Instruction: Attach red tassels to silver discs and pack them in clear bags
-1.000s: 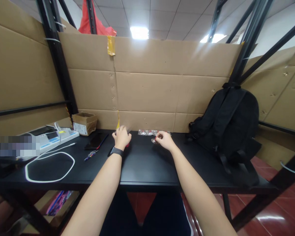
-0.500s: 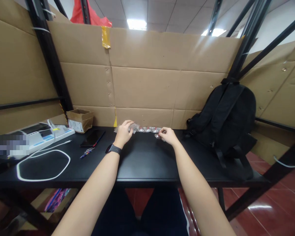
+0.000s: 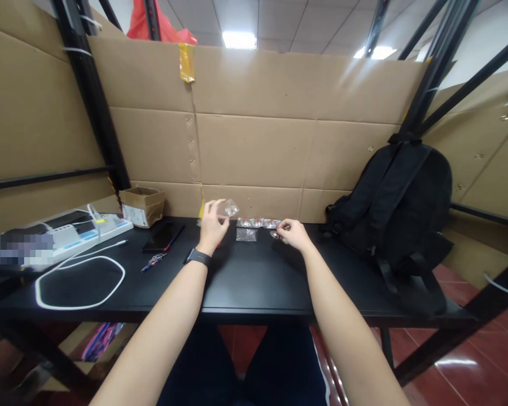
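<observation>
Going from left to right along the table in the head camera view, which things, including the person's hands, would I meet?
White power strip → dark flat device → left hand → flat clear packet → right hand → black backpack.

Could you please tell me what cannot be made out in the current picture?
All in the head view:
Shiny item in the right hand: partly covered by that hand.
Red item beside the left hand: mostly hidden by that hand.
Contents of the clear packet the left hand holds: too small.
Floor of the cardboard box: hidden by its wall.
Area left of the power strip: pixelated.
</observation>
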